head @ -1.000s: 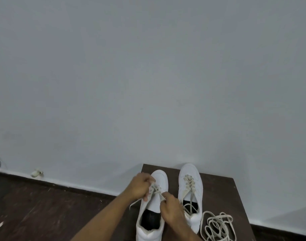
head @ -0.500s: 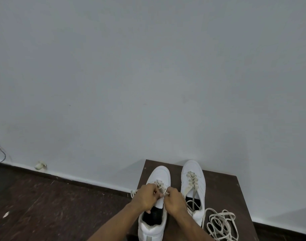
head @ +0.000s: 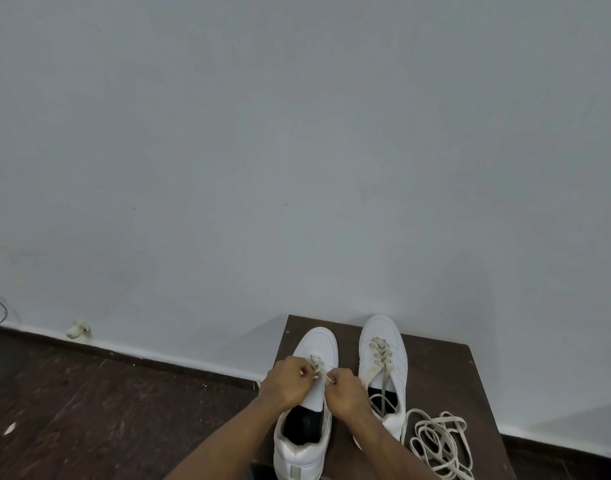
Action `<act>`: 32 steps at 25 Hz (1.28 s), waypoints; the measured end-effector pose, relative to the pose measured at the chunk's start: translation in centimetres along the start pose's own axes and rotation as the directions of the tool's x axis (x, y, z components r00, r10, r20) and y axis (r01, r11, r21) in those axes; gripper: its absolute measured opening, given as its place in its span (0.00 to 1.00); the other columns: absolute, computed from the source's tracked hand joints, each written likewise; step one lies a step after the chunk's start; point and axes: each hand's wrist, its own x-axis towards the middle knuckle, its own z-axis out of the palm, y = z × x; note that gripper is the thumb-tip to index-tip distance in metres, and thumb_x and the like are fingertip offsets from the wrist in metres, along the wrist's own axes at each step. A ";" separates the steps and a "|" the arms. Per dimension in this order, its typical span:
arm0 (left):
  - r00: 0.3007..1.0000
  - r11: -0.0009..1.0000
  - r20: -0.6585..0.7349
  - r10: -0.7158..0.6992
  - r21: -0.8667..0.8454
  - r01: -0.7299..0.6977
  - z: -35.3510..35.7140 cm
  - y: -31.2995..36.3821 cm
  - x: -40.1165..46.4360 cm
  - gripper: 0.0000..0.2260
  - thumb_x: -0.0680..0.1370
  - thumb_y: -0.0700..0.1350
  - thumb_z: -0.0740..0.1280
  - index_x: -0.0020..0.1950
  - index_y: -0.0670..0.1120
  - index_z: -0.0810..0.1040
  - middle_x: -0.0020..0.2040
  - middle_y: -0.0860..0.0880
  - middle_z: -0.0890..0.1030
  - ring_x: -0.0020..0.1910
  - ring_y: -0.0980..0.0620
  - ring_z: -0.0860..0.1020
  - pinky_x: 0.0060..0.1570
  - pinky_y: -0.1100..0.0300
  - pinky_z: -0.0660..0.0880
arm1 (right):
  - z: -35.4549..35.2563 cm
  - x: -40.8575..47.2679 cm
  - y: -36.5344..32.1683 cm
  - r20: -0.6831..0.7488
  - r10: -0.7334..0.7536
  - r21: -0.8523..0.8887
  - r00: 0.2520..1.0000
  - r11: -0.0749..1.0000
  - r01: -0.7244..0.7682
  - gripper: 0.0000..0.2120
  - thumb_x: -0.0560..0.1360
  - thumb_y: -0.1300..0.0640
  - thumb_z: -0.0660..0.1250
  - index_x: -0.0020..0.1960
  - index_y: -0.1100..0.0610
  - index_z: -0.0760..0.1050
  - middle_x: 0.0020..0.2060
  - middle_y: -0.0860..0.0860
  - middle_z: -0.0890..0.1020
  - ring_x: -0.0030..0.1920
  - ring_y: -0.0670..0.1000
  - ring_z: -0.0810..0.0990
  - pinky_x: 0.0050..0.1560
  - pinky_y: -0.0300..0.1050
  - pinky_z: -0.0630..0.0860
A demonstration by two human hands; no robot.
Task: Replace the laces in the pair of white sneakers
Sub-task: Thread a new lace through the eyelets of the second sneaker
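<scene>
Low in the frame, right of centre, a dark brown surface [head: 446,368] stands against a pale grey wall [head: 297,150], and two white sneakers sit on it side by side, toes toward the wall. Both hands work on the left sneaker [head: 306,403], whose dark inside shows behind a bare white tongue. The left hand [head: 287,384] is curled over the shoe's lower eyelets, its grip closed on a cream lace [head: 319,370] near the toe end. The right hand [head: 347,393] sits just beside it, its fingertips [head: 333,381] pinched on the tip of the same lace, which runs taut between the two hands. Only the lowest eyelets of this shoe carry lace.

The right sneaker [head: 383,368] stands untouched just beside the right hand, laced with cream laces [head: 380,358] crossed up its front, their loose ends dropping into the shoe's opening. At the lower right of the frame a loose pile of laces [head: 439,445] lies coiled on the surface, touching the right sneaker's heel side. Dark brown floor [head: 89,410] fills the lower left.
</scene>
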 end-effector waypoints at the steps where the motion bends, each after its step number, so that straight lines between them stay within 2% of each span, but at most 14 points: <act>1: 1.000 1.000 0.008 0.010 0.024 -0.010 0.0 0.0 0.1 0.09 0.79 0.48 0.63 0.51 0.52 0.84 0.53 0.52 0.83 0.51 0.51 0.80 0.50 0.59 0.75 | 0.1 0.0 0.0 -0.003 0.004 -0.002 1.000 1.000 -0.004 0.08 0.76 0.58 0.57 0.48 0.53 0.75 0.50 0.55 0.82 0.52 0.57 0.80 0.45 0.44 0.70; 5: 1.000 0.993 0.012 0.013 0.121 -0.014 0.9 0.2 0.2 0.10 0.79 0.47 0.63 0.57 0.51 0.82 0.56 0.50 0.83 0.54 0.50 0.80 0.56 0.55 0.77 | 0.3 0.1 0.2 -0.004 -0.002 -0.002 1.000 1.000 0.002 0.09 0.77 0.57 0.56 0.48 0.52 0.75 0.51 0.55 0.82 0.52 0.57 0.80 0.45 0.44 0.70; 9: 1.000 0.994 -0.001 0.008 0.106 -0.008 1.7 0.2 0.6 0.10 0.77 0.44 0.62 0.49 0.47 0.84 0.49 0.48 0.84 0.49 0.49 0.81 0.51 0.54 0.78 | 0.0 0.0 0.1 -0.010 0.000 0.004 1.000 1.000 0.000 0.07 0.76 0.58 0.57 0.42 0.51 0.71 0.46 0.53 0.82 0.50 0.56 0.80 0.46 0.45 0.73; 13: 0.999 0.994 -0.032 -0.006 0.112 0.010 2.4 0.5 0.8 0.11 0.76 0.42 0.61 0.48 0.45 0.83 0.48 0.47 0.84 0.47 0.48 0.81 0.49 0.53 0.78 | 0.1 0.1 0.3 -0.009 0.009 0.017 1.000 1.000 -0.009 0.11 0.75 0.59 0.57 0.35 0.49 0.67 0.42 0.51 0.79 0.44 0.53 0.78 0.43 0.44 0.71; 17: 0.998 0.978 -0.057 -0.006 0.206 0.017 2.3 0.6 0.7 0.10 0.77 0.46 0.61 0.53 0.49 0.81 0.51 0.49 0.83 0.51 0.47 0.81 0.50 0.52 0.78 | 0.2 0.3 0.5 0.002 0.000 0.029 1.000 1.000 0.000 0.08 0.74 0.60 0.57 0.39 0.50 0.69 0.41 0.51 0.80 0.46 0.54 0.80 0.43 0.44 0.71; 20: 0.998 0.987 -0.060 -0.029 0.155 0.038 2.2 0.7 0.6 0.10 0.76 0.46 0.63 0.53 0.52 0.83 0.51 0.50 0.84 0.51 0.49 0.81 0.51 0.52 0.79 | 0.2 0.4 0.5 -0.001 0.010 0.036 1.000 0.999 -0.010 0.07 0.75 0.59 0.57 0.40 0.51 0.71 0.40 0.49 0.78 0.46 0.53 0.80 0.43 0.44 0.72; 22: 0.994 0.992 -0.094 -0.062 0.099 0.071 2.3 0.6 0.6 0.10 0.76 0.46 0.64 0.51 0.53 0.84 0.51 0.51 0.84 0.51 0.49 0.81 0.52 0.52 0.78 | 0.1 0.5 0.2 0.000 0.023 0.034 1.000 0.999 -0.023 0.06 0.75 0.59 0.57 0.45 0.52 0.72 0.43 0.50 0.79 0.49 0.54 0.80 0.44 0.45 0.73; 25: 0.988 0.993 -0.121 -0.091 0.065 0.099 2.4 0.7 0.4 0.10 0.74 0.45 0.64 0.49 0.54 0.85 0.50 0.51 0.84 0.51 0.48 0.81 0.51 0.53 0.78 | -0.1 0.6 0.1 0.012 0.038 0.063 0.999 0.997 -0.039 0.10 0.75 0.60 0.58 0.51 0.53 0.76 0.49 0.51 0.82 0.51 0.53 0.80 0.49 0.45 0.74; 29: 0.985 0.991 -0.148 -0.091 0.081 0.103 2.8 0.9 0.5 0.10 0.76 0.45 0.64 0.49 0.52 0.85 0.49 0.51 0.84 0.49 0.50 0.81 0.47 0.58 0.77 | -0.6 0.5 -0.2 0.040 0.061 0.092 0.997 0.994 -0.065 0.06 0.76 0.58 0.59 0.48 0.51 0.74 0.47 0.49 0.82 0.49 0.52 0.80 0.47 0.44 0.74; 32: 0.986 0.988 -0.158 -0.063 0.129 0.083 3.0 0.8 0.7 0.10 0.77 0.45 0.64 0.51 0.52 0.84 0.50 0.51 0.84 0.49 0.50 0.82 0.46 0.58 0.77 | -0.7 0.3 -0.3 0.059 0.061 0.093 0.996 0.993 -0.066 0.08 0.75 0.59 0.58 0.46 0.50 0.74 0.45 0.49 0.81 0.47 0.52 0.81 0.46 0.45 0.75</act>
